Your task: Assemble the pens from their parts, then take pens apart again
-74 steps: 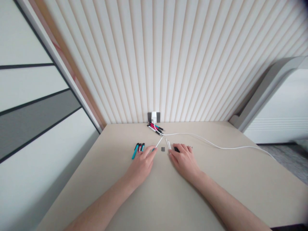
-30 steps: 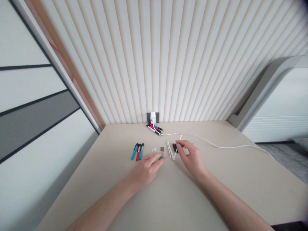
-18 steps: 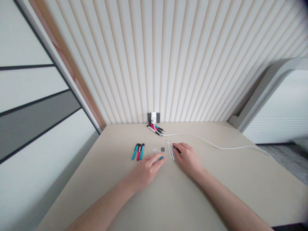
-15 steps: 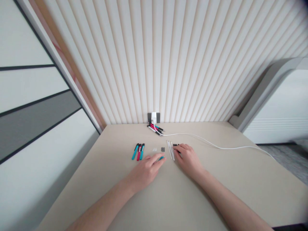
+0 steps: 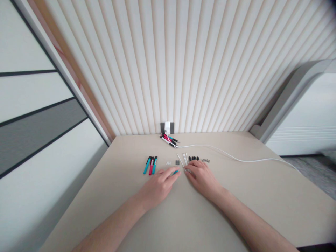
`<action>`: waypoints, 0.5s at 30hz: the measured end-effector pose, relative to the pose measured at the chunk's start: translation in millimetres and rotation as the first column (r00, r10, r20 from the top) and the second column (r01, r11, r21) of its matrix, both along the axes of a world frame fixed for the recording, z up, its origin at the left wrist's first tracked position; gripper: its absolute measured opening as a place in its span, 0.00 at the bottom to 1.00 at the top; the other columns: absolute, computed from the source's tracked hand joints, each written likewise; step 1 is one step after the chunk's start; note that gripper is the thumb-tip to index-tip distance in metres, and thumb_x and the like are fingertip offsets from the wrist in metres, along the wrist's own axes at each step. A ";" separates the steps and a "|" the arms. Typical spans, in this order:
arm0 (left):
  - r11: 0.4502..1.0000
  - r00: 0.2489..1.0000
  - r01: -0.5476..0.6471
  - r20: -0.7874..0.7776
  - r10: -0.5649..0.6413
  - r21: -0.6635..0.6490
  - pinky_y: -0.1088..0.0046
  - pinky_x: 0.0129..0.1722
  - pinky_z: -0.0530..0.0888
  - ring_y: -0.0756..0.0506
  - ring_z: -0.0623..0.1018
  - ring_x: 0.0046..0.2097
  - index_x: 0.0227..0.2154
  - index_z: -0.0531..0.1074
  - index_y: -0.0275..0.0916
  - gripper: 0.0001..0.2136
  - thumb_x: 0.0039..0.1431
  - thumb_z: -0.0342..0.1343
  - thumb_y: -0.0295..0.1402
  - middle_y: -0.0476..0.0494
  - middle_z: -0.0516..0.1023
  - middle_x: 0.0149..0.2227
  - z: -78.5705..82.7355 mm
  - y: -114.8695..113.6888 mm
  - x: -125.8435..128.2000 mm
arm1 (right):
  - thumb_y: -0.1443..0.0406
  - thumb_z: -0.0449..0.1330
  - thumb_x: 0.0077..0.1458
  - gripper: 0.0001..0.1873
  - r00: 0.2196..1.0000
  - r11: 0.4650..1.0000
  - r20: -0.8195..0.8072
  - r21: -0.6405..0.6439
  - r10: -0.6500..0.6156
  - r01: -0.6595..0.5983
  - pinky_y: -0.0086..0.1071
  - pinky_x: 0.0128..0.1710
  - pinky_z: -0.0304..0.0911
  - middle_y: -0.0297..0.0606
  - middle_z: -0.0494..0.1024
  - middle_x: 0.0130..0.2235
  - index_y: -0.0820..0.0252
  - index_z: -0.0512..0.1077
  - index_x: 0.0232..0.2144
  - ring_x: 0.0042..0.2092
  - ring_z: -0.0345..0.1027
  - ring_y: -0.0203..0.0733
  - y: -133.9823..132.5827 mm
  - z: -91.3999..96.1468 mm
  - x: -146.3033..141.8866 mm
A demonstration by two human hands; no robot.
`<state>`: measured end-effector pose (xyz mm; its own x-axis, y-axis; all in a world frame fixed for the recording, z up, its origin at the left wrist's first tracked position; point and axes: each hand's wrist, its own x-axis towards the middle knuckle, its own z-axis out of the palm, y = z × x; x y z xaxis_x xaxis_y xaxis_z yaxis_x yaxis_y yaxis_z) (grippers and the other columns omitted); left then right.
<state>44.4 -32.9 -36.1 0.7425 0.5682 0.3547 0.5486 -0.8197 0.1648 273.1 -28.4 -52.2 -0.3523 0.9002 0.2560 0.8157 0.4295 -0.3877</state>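
**A:** Bench log, reading left to right. First item?

**B:** 3 felt pens lie side by side on a beige tabletop, coloured teal, red, teal, and all tilted the same way.

**A:** Left hand?

**B:** Left hand rests just right of the pens. Its fingers lie together, slightly curved, with the tips at a small teal piece on the table. Clamped or only touching: cannot tell.

**A:** Items above those fingertips?

**B:** Small white pieces and 1 small grey square, near the fingertips, not touching them.

**A:** Centre and right?

**B:** Thin white sticks lie in a narrow fan, with 1 leaning left. Their lower ends meet the right hand. Its fingers are together, tips down on the table. Pressing the sticks or just beside them: cannot tell.

**A:** Beyond that hand?

**B:** A row of small black pieces, then small grey screws. Both are too small to identify further.

**A:** Back edge?

**B:** A bunch of pens lies below a white wall charger. A white cable runs from there off to the right across the table.
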 end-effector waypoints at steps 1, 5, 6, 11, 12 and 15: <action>1.000 1.000 0.002 -0.004 -0.002 -0.001 0.63 0.53 0.74 0.43 0.74 0.53 0.56 0.66 0.38 0.20 0.63 0.44 0.21 0.38 0.69 0.57 0.2 0.0 0.0 | 0.66 0.55 0.61 0.11 1.000 1.000 -0.003 0.006 0.007 -0.007 0.36 0.46 0.59 0.40 0.75 0.42 0.55 0.76 0.43 0.44 0.68 0.43 -0.1 -0.2 0.1; 1.000 1.000 0.002 -0.022 -0.002 -0.006 0.63 0.53 0.73 0.43 0.74 0.53 0.56 0.65 0.38 0.20 0.63 0.44 0.21 0.38 0.68 0.57 1.9 -0.7 0.3 | 0.68 0.54 0.61 0.11 0.999 0.999 -0.018 0.025 0.034 -0.034 0.37 0.45 0.61 0.40 0.75 0.40 0.56 0.76 0.42 0.44 0.68 0.43 -1.5 -0.1 0.2; 1.000 1.000 0.000 -0.023 0.000 -0.006 0.63 0.53 0.73 0.43 0.74 0.53 0.56 0.65 0.38 0.20 0.63 0.44 0.21 0.38 0.68 0.57 2.1 -0.8 0.4 | 0.68 0.55 0.61 0.11 0.999 0.999 -0.022 0.029 0.043 -0.043 0.36 0.45 0.61 0.40 0.75 0.40 0.56 0.76 0.42 0.44 0.68 0.43 -1.9 -0.1 0.2; 1.000 1.000 0.005 -0.022 -0.005 -0.001 0.63 0.54 0.73 0.43 0.73 0.54 0.56 0.66 0.37 0.19 0.63 0.45 0.21 0.38 0.68 0.57 1.2 -0.2 0.3 | 0.69 0.55 0.60 0.11 0.996 0.996 -0.035 0.037 0.081 -0.079 0.38 0.47 0.62 0.41 0.73 0.42 0.56 0.76 0.41 0.44 0.68 0.43 -2.6 -1.9 -0.5; 1.000 1.000 0.004 -0.024 -0.004 0.000 0.63 0.53 0.73 0.43 0.73 0.54 0.56 0.66 0.37 0.19 0.63 0.45 0.21 0.38 0.68 0.57 0.9 0.0 0.3 | 0.70 0.55 0.60 0.11 0.995 0.996 -0.041 0.032 0.088 -0.087 0.38 0.47 0.62 0.41 0.73 0.42 0.56 0.76 0.39 0.44 0.68 0.43 -2.4 -2.6 -0.8; 1.000 0.999 -0.002 -0.034 0.002 -0.001 0.63 0.53 0.74 0.43 0.74 0.53 0.55 0.66 0.37 0.19 0.63 0.45 0.21 0.39 0.69 0.57 0.4 0.3 0.3 | 0.71 0.54 0.59 0.11 0.991 0.994 -0.071 0.018 0.110 -0.109 0.36 0.46 0.64 0.41 0.73 0.41 0.58 0.76 0.38 0.43 0.68 0.42 -1.9 -4.6 -1.9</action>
<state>44.7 -32.6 -35.7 0.7532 0.5699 0.3285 0.5553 -0.8186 0.1471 271.2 -30.4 -56.8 -0.4286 0.8534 0.2967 0.7337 0.5204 -0.4370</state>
